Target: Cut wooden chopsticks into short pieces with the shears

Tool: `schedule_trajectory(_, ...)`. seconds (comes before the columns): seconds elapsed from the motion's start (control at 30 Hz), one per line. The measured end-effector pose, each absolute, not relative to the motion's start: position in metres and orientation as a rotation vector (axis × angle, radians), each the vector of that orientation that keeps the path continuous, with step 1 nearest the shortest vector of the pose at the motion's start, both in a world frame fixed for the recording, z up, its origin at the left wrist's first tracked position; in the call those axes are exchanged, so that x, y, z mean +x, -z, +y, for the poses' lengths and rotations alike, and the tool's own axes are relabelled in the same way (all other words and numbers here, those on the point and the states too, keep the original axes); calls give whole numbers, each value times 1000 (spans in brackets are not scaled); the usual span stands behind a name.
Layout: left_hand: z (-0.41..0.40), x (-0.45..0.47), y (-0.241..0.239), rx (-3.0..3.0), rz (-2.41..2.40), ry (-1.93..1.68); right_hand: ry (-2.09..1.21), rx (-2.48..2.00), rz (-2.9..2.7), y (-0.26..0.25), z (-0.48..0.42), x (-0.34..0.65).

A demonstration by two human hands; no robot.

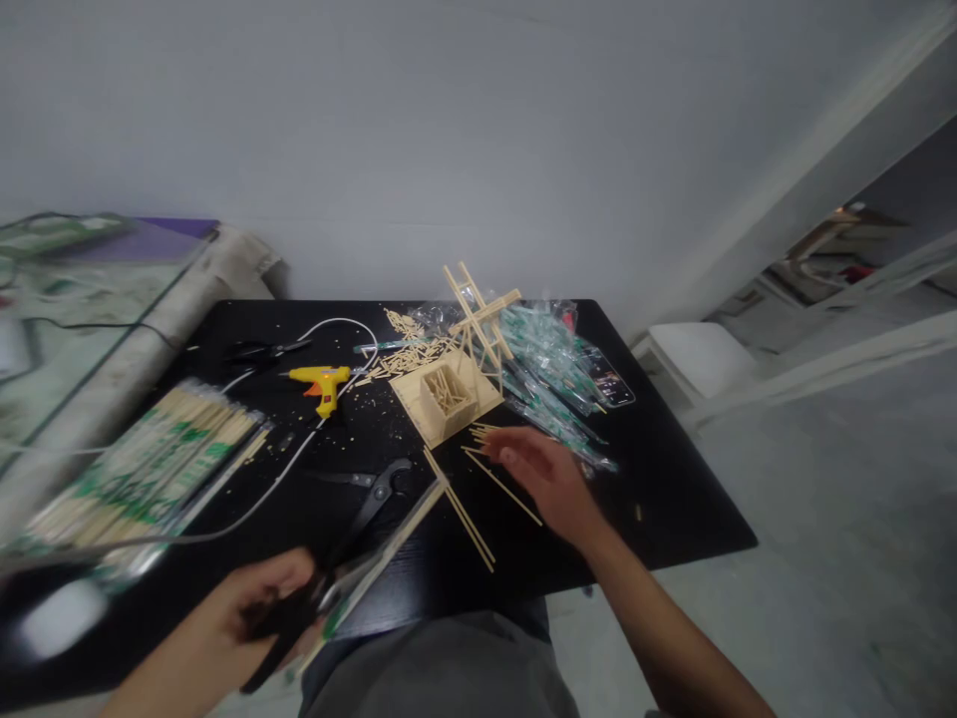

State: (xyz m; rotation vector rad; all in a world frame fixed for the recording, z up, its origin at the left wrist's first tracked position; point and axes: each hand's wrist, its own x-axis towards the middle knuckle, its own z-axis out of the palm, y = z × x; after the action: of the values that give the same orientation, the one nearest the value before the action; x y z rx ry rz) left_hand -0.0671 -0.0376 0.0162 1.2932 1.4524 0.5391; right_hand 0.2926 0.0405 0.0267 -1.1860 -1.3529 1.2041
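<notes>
My left hand [258,603] is closed around black-handled scissors [288,638] at the lower left, blurred by motion. A pair of chopsticks in a clear wrapper [385,553] runs up and right from beside that hand; whether the fingers grip it too is unclear. Fingers stretched forward, my right hand [545,479] is over the table by several loose chopsticks [479,435], its fingertips close to them. More bare chopsticks [468,524] lie in front. Just beyond stands a small wooden box [449,404] of short stick pieces on a square wooden base [419,399], with a stick frame [478,319] behind.
On the black table [643,519] lie a yellow glue gun [321,384] with a white cord, open metal shears [381,489], cut stick pieces [415,354], and empty-looking plastic wrappers [553,369]. A phone [617,384] is at right. Packed chopsticks [150,469] lie left.
</notes>
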Motion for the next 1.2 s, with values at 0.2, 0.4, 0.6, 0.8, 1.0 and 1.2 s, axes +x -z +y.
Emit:
schedule_trajectory(0.2, -10, -3, -32, 1294, 1300, -652, -1569, -835, -992, -42, 29, 231)
schedule_trajectory(0.4, -3, 18, -15, 1365, 1317, -785, -1375, -922, -1092, -56, 29, 224)
schedule_trajectory(0.6, 8, 9, -32, 1362, 1366, -938, -1174, -962, -1432, -51, 16, 220)
schedule_trajectory(0.8, 21, 9, -70, 1293, 1318, -1071, -1028, -896, -1707, -42, 10, 211)
schedule_trajectory(1.0, 31, 23, -82, 1247, 1259, -1055, -1089, -926, -1746, -37, 14, 209)
schedule_trajectory(1.2, 35, 24, -83, 1280, 1270, -1074, -1137, -928, -1736, -32, 17, 210)
